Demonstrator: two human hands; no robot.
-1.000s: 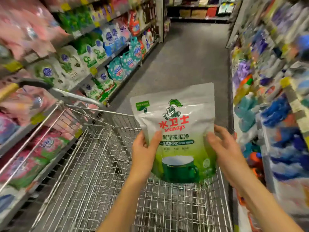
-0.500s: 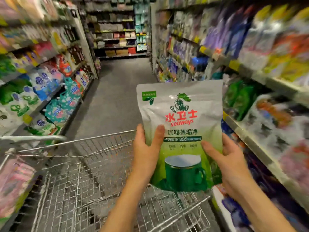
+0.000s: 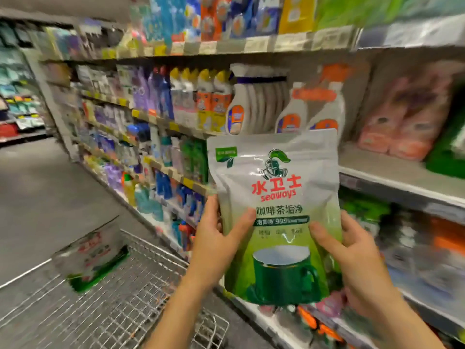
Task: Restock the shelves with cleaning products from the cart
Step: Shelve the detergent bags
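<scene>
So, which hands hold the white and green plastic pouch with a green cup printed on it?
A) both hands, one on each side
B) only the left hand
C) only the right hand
A: the left hand and the right hand each grip one side of the white and green plastic pouch, which is upright.

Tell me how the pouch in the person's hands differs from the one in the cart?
The held pouch is upright, gripped by the left hand and right hand; the cart pouch leans tilted, untouched. The held pouch is raised before the shelves; the cart pouch sits in the cart. Both show white tops, green bottoms and red lettering.
</scene>
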